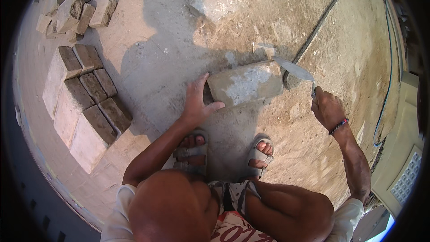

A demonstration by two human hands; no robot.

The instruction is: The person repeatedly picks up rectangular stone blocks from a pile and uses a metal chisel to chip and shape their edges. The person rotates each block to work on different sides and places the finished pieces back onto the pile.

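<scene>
Brick (pixel 245 84), grey and mortar-smeared, is seen lying on the sandy ground (pixel 179 40) just ahead of the sandalled feet (pixel 192 145), between the two hands, its long axis running left to right with the right end tipped slightly away. At the far left a stack of bricks (pixel 85 103) is set in two rows, well apart from the work, and behind it a loose heap of broken bricks (pixel 71 9) is piled. The left hand (pixel 197 105) is closed on the near-left end of the brick, fingers laid over the end face and thumb spread along the front edge, so this hand is the nearer one and is in contact. To the right, a trowel (pixel 293 69) is gripped at its handle by the right hand (pixel 327 110), which is closed tight; the blade points left and its tip is held at the brick's right end, though whether it actually touches cannot be made out from this view. Behind the blade a long dark metal bar (pixel 313 33) is laid on the ground, slanting toward the upper right. A stone block (pixel 215 4) rests farther back. No containers are seen.
</scene>
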